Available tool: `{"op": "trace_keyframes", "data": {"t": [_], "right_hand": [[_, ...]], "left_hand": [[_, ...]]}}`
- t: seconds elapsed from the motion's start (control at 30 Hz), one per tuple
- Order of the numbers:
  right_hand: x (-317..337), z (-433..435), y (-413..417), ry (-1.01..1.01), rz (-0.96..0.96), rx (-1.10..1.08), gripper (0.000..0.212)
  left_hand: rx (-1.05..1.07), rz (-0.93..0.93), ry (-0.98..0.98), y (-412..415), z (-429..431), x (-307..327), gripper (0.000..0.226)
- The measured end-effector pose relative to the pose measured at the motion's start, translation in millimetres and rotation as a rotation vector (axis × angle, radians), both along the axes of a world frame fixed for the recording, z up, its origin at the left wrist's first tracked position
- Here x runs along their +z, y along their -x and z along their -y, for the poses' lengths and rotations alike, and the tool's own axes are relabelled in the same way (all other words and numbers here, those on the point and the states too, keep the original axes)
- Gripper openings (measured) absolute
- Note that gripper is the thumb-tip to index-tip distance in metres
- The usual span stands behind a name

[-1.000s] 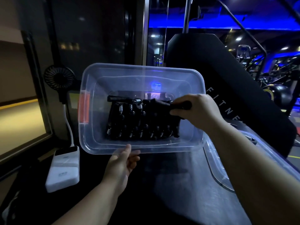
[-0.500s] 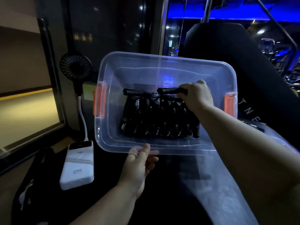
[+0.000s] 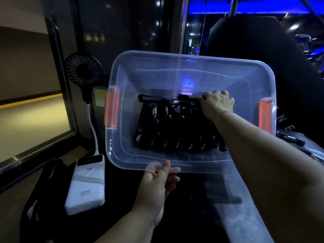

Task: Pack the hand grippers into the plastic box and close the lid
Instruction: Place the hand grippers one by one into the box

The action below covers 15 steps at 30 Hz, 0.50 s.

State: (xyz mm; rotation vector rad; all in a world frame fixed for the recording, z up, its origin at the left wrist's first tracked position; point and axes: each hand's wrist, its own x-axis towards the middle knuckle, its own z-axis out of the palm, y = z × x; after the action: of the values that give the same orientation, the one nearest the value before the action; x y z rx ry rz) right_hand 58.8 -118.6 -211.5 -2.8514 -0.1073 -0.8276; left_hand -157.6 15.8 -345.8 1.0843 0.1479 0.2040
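A: Item one, plastic box (image 3: 192,57). Position?

B: It is being held tilted above the desk (image 3: 201,216), with the opening turned toward the camera. The near rim is being pinched by the left hand (image 3: 157,186), thumb on the edge and fingers curled beneath.

A: Item two, hand grippers (image 3: 175,130)?

B: They are being kept as a black pile on the box floor, springs showing. One handle at the far edge of the pile is being gripped by the right hand (image 3: 217,104), and the forearm is being passed over the near rim.

A: Free room inside?

B: Bare floor is being left between the pile and the left wall, along the near wall, and toward the far wall. The right side is being partly hidden by the forearm.

A: Edges?

B: An orange latch (image 3: 111,111) is being carried on the left wall, and another orange latch (image 3: 264,116) on the right wall.

A: Surroundings?

B: A white power bank (image 3: 87,183) is being kept on the desk, near the box's near left corner. A black fan (image 3: 83,69) is being kept upright behind it, beside the left wall of the box.
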Motion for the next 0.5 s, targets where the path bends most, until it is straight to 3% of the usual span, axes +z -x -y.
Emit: {"op": "trace_keyframes", "data": {"t": [0.33, 0.5], "right_hand": [[-7.8, 9.9, 39.1, -0.188, 0.054, 0.058, 0.053], [-18.9, 42.1, 76.8, -0.349, 0.424, 0.207, 0.037]], "left_hand": [[0.034, -0.020, -0.020, -0.2, -1.6, 1.1, 0.016], [0.060, -0.022, -0.018, -0.7, -0.5, 2.5, 0.013]]}}
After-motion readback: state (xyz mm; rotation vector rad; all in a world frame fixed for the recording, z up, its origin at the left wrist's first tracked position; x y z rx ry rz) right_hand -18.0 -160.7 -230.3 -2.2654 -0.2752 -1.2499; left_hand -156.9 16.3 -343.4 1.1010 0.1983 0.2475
